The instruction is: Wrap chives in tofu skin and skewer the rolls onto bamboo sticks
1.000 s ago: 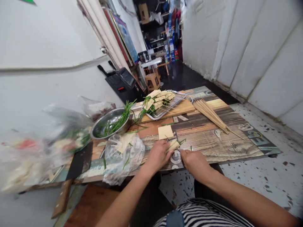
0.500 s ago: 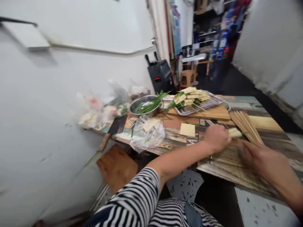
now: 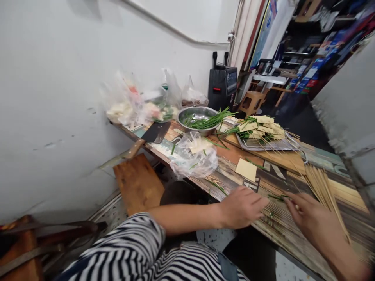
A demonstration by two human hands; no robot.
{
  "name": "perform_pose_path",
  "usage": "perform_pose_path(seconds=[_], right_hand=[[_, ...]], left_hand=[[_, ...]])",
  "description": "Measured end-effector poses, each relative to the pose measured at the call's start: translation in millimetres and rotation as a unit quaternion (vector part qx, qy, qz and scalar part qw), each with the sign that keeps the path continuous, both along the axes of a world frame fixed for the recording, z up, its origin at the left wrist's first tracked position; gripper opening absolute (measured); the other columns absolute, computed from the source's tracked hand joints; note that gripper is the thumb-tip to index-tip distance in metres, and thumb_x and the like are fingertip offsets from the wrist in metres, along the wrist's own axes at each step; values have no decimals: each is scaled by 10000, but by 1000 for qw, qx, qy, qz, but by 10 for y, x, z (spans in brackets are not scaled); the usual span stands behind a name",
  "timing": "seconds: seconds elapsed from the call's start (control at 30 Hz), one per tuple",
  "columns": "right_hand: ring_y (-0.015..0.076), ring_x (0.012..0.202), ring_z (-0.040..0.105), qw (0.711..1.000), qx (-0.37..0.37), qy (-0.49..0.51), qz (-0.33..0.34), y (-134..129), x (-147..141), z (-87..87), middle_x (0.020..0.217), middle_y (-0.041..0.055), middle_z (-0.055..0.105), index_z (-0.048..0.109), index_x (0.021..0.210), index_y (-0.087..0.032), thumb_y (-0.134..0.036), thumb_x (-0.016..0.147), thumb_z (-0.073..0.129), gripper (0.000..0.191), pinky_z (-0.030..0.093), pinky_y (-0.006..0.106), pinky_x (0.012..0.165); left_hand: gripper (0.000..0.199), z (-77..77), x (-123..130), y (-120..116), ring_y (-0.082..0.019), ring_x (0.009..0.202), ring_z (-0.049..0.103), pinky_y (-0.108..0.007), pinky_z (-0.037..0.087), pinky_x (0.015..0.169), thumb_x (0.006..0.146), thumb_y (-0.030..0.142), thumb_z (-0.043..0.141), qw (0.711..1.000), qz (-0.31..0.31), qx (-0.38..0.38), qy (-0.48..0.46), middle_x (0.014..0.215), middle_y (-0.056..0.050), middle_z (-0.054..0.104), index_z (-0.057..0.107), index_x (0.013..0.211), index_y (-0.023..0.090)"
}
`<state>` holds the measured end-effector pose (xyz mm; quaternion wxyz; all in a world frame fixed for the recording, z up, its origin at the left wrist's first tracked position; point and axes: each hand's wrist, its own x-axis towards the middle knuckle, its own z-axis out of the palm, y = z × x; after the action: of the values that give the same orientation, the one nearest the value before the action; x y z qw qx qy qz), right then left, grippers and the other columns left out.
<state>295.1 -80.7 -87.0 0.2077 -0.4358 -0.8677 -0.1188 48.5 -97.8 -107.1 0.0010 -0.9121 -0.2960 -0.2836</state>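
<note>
My left hand (image 3: 244,207) is closed at the table's near edge, and what its curled fingers hold, if anything, is hidden. Just right of it, my right hand (image 3: 310,214) pinches a small bunch of green stalks (image 3: 277,197). Beyond my hands lies a square pale yellow sheet (image 3: 246,169). Bare wooden skewers (image 3: 325,191) lie in a pile beside my right hand. A metal tray (image 3: 263,145) holds skewered pale sheets with greens (image 3: 262,128). Long green stalks (image 3: 209,120) lie in a steel bowl (image 3: 181,118).
A crumpled plastic bag (image 3: 195,160) sits left of the sheet. A cleaver (image 3: 154,132) lies at the left edge, its handle overhanging. Filled plastic bags (image 3: 125,105) and a black speaker (image 3: 222,88) stand by the wall. The tray rests on a cutting board (image 3: 288,159).
The view has shifted, so the table sits differently in it. The pale roll by my left hand is no longer visible. Green stalks now show at my right fingertips.
</note>
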Motion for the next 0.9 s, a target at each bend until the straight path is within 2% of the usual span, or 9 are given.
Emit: perform_pose_path(seconds=[0.1,0.17,0.33,0.43,0.53,0.6,0.7,0.8,0.9], right_hand=[[159,664,628,998,-48,-26,1,207,-616,88,819,63,655,676,899,-187,-335,933,417,301,467,279,586],[156,711,643,996,-68,-28,43,457,-1010,157,842,66,673,690,913,-175,-333,934,416,317,482,265,631],[173,817,653,989,-74,-16,124,1391,-2079,591,921,82,709,721,946,-170,-345,913,443,329,490,260,724],[175,880,649,985,-63,-143,79,1976,-2758,844,965,67,715,727,1000,-184,-316,907,444,326,466,248,772],[188,920,651,940,-84,-329,26,2424,-3275,895,986,84,719,726,1023,-198,-330,880,494,302,459,239,764],[219,924,658,919,-94,-384,10,2626,-3477,823,979,121,719,734,988,-177,-318,803,605,266,466,256,760],[260,937,662,901,-95,-423,2,2807,-3597,667,983,169,712,734,940,-135,-263,716,685,263,477,284,766],[258,922,669,890,-88,-447,2,2898,-3592,594,965,178,712,729,914,-117,-227,777,595,221,481,282,752],[252,937,665,887,-68,-456,14,2942,-3549,661,980,193,704,717,936,-97,-190,835,484,270,475,277,748]], left_hand=[[263,-87,-681,-155,-178,809,587,-314,450,738,932,229,450,996,38,31,-79,869,-87,656,522,1145,91],[250,-127,-1038,-245,-162,752,584,-298,459,696,911,171,468,988,68,44,-135,827,-75,660,522,1145,103],[315,-135,-1616,-386,-151,660,559,-287,431,610,863,76,513,963,131,72,-225,757,-68,659,520,1176,111],[323,-177,-1807,-426,-148,626,536,-285,412,585,851,56,531,952,166,66,-250,709,-61,641,535,1170,102],[306,-267,-1934,-444,-143,607,519,-279,406,573,854,50,520,946,179,55,-265,678,-55,625,546,1156,95],[300,-324,-2012,-442,-143,604,512,-277,405,569,852,42,514,943,183,49,-273,669,-54,621,553,1145,93],[327,-382,-2124,-417,-138,602,500,-271,403,566,839,20,519,936,195,41,-289,668,-49,620,549,1156,95],[367,-425,-2198,-379,-132,606,497,-267,408,571,828,3,523,931,203,40,-300,680,-45,626,537,1181,101],[362,-438,-2228,-324,-134,607,499,-269,412,569,833,12,521,932,204,44,-297,682,-48,627,542,1184,97]])
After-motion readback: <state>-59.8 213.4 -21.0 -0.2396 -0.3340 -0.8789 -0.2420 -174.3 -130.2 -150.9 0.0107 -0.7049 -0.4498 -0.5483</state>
